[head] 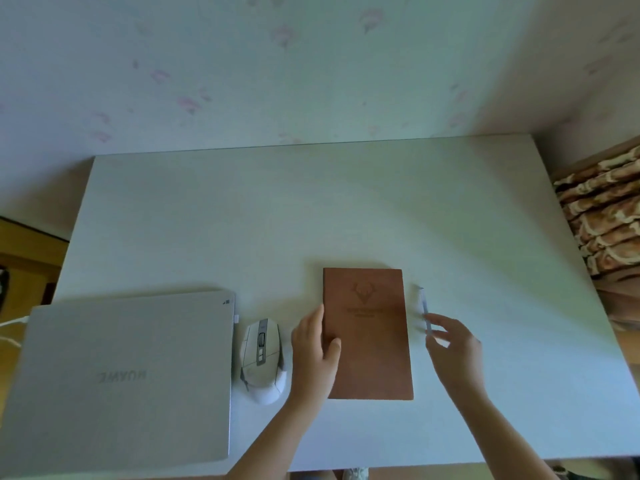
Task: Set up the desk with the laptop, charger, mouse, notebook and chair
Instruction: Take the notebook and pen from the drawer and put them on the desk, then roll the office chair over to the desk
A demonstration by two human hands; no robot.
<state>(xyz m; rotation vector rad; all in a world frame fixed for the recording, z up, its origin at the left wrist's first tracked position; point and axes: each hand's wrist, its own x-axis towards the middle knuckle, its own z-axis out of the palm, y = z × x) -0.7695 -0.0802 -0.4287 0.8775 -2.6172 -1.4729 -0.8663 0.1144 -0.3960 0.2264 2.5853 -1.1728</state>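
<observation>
Resting on the white desk (311, 209) near its front edge, the brown notebook (369, 336) lies closed, cover up. The left hand (313, 351) holds its left edge, thumb curled onto the cover. The right hand (452, 344) pinches a slim pen (423, 304) just beside the notebook's right edge. A white mouse (263, 362) sits between the notebook and the closed silver laptop (128, 375), which lies at the desk's front left corner. A white cable (12, 323) shows at the laptop's far left.
</observation>
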